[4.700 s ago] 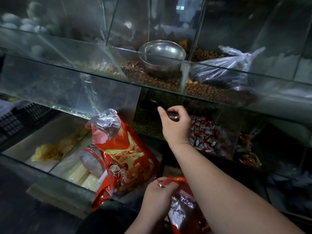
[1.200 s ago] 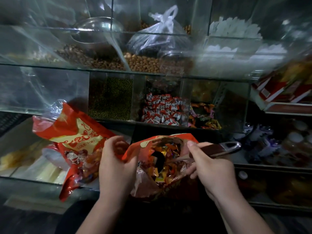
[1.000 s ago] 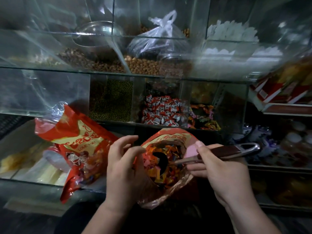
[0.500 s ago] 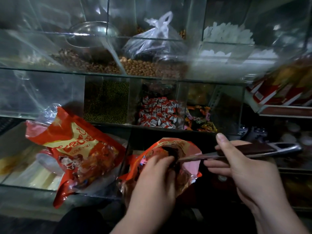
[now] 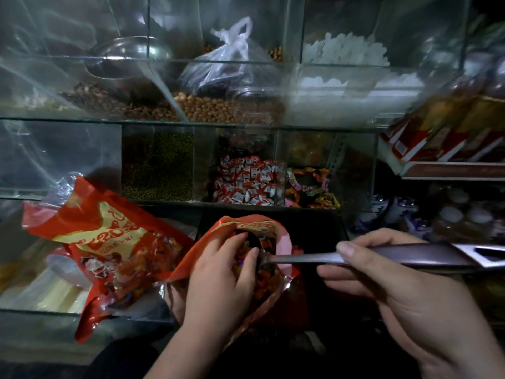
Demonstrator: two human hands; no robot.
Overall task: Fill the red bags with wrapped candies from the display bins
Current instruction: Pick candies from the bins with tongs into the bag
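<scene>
**Open bag at centre, scoop bowl in its mouth**

Far left: filled red-and-gold glossy plastic bag [image 5: 114, 250], crinkled, slumped on its side; left hand [image 5: 218, 272] curls over the near rim of the open red foil-lined bag [image 5: 273, 299], gripping it, centre, below the red-and-white wrapped candies [image 5: 246, 184] behind glass; steel scoop with dark handle [image 5: 300, 258], bowl inside the mouth among orange wrapped candies [image 5: 266, 280]; right hand [image 5: 404, 294] pinches the handle, thumb on top.

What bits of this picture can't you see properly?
Head view: the bowl of the metal scoop with dark handle is hidden inside the open red foil bag, behind the left hand.
Its handle end is cut off by the right edge, past the right hand.
Red and yellow boxes: too blurred to read.
</scene>
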